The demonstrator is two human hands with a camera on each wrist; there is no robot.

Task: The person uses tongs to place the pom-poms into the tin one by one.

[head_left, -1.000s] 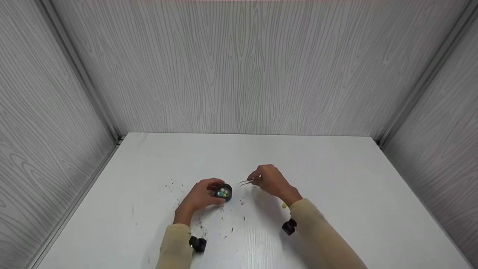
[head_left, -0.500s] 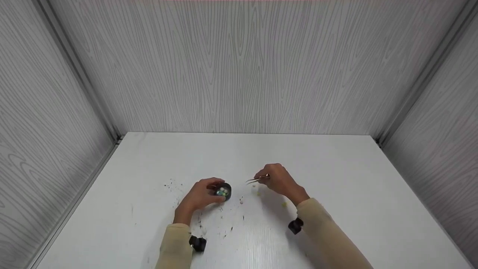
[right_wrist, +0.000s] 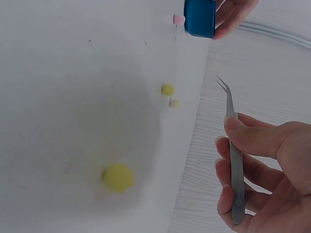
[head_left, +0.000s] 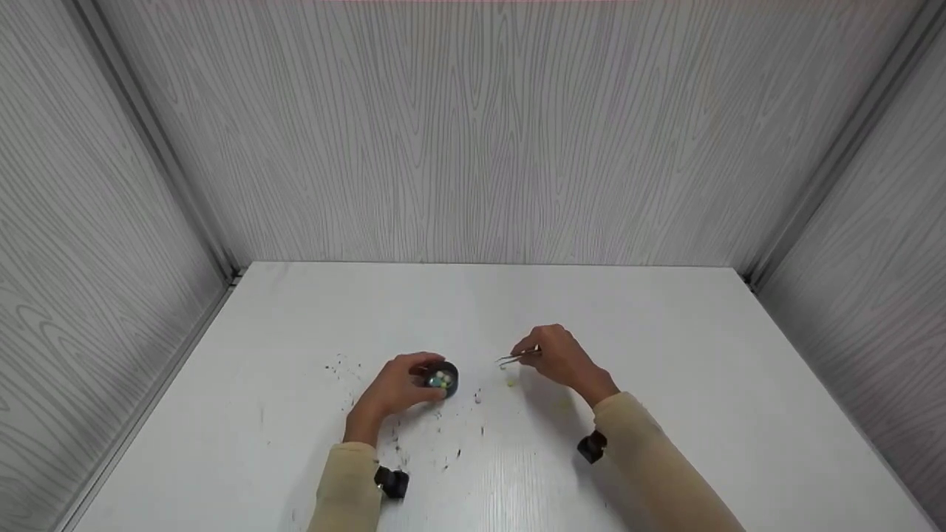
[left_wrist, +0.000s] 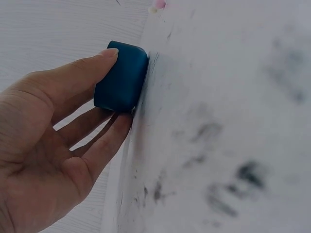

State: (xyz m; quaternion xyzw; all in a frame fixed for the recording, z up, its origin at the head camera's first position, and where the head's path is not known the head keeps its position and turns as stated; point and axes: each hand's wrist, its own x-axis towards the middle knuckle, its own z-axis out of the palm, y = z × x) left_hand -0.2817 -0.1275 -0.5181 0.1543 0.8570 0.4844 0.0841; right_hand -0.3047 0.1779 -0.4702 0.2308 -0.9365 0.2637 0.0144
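My left hand (head_left: 399, 384) grips a small dark blue round container (left_wrist: 124, 77) between thumb and fingers, down on the white table. Several small pale, green and blue balls (head_left: 441, 380) show inside it in the head view. To the right, my right hand (head_left: 562, 358) holds bent-tip metal tweezers (right_wrist: 236, 165), their tips slightly apart with nothing between them. Below the tips lie a small cream ball (right_wrist: 175, 103) and a small yellow ball (right_wrist: 168, 89). A larger yellow ball (right_wrist: 118, 177) rests nearer the right wrist. Beside the container lies a pink ball (right_wrist: 179, 19).
Dark specks and smudges (left_wrist: 250, 174) mark the white table (head_left: 295, 310) around the left hand. Grey wood-grain panels (head_left: 473, 133) stand at the back and both sides. A black wrist camera (head_left: 591, 447) sits under the right forearm, another (head_left: 392, 482) by the left sleeve.
My right hand has moved to the right with the tweezers, away from the container, and their tips now hover by the small cream ball. My left hand and the container have stayed in place.
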